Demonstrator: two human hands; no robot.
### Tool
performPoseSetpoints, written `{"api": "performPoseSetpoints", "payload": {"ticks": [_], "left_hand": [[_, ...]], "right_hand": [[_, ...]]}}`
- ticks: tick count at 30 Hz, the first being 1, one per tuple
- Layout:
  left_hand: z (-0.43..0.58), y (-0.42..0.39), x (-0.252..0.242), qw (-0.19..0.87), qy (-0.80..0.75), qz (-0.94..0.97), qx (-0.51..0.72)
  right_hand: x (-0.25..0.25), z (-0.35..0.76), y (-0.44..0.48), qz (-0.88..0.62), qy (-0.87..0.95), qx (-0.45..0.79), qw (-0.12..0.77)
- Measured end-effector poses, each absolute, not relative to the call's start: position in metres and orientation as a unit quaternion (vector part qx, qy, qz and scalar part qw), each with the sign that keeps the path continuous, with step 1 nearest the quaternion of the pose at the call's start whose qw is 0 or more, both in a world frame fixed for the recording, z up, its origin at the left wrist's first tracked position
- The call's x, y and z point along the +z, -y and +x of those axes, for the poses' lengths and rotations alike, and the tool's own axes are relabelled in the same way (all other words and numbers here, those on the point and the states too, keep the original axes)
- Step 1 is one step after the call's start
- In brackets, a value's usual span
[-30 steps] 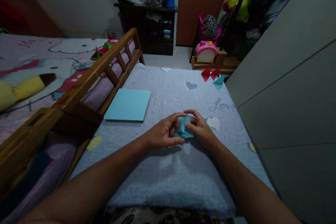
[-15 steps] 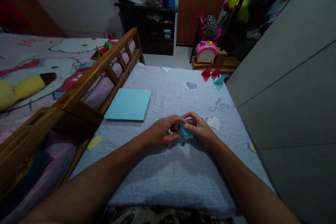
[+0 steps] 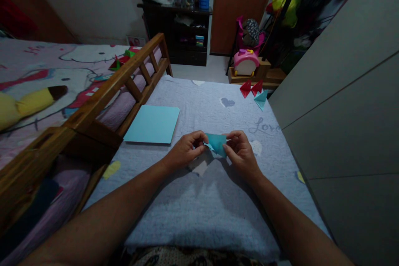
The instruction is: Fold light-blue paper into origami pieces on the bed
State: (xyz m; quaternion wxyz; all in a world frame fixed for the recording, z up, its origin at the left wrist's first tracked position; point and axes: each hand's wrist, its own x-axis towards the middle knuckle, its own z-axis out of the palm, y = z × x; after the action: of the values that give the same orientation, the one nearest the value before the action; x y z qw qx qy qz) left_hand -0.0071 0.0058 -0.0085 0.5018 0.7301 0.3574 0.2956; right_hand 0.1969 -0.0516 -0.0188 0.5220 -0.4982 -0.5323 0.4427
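Observation:
A small piece of folded turquoise paper (image 3: 217, 143) is stretched between my two hands, just above the cloth-covered surface. My left hand (image 3: 190, 146) pinches its left end between thumb and fingers. At the opposite end, my right hand (image 3: 241, 151) grips the paper the same way. A loose flap points down near the left thumb. Left of my hands lies a flat stack of light blue paper sheets (image 3: 152, 124). Toward the far right corner sit two red folded paper pieces, one red piece (image 3: 245, 88) beside another (image 3: 257, 87), and a light blue folded piece (image 3: 261, 99).
A pale blue cloth (image 3: 199, 212) with hearts covers the surface before me. Along its left runs a wooden rail (image 3: 118, 81), with a patterned bed (image 3: 34, 66) beyond. A pale cabinet panel (image 3: 352, 104) borders the right. A pink toy case (image 3: 246, 63) stands past the far edge.
My hands have moved apart, the right one shifting slightly right. The turquoise paper, bunched between my fingers before, is now spread out flatter between them.

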Motion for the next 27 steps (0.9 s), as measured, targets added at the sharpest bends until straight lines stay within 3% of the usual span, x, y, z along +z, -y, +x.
{"api": "performPoseSetpoints", "payload": {"ticks": [7, 17, 27], "left_hand": [[-0.005, -0.008, -0.010, 0.409, -0.387, 0.749, 0.349], [-0.001, -0.008, -0.024, 0.475, -0.377, 0.728, 0.322], [0.003, -0.006, -0.028, 0.502, -0.359, 0.719, 0.321]], "right_hand": [[-0.016, 0.202, 0.048, -0.489, 0.639, 0.355, 0.476], [-0.021, 0.202, 0.046, -0.502, 0.672, 0.341, 0.424], [-0.017, 0.202, 0.046, -0.466, 0.699, 0.323, 0.437]]}}
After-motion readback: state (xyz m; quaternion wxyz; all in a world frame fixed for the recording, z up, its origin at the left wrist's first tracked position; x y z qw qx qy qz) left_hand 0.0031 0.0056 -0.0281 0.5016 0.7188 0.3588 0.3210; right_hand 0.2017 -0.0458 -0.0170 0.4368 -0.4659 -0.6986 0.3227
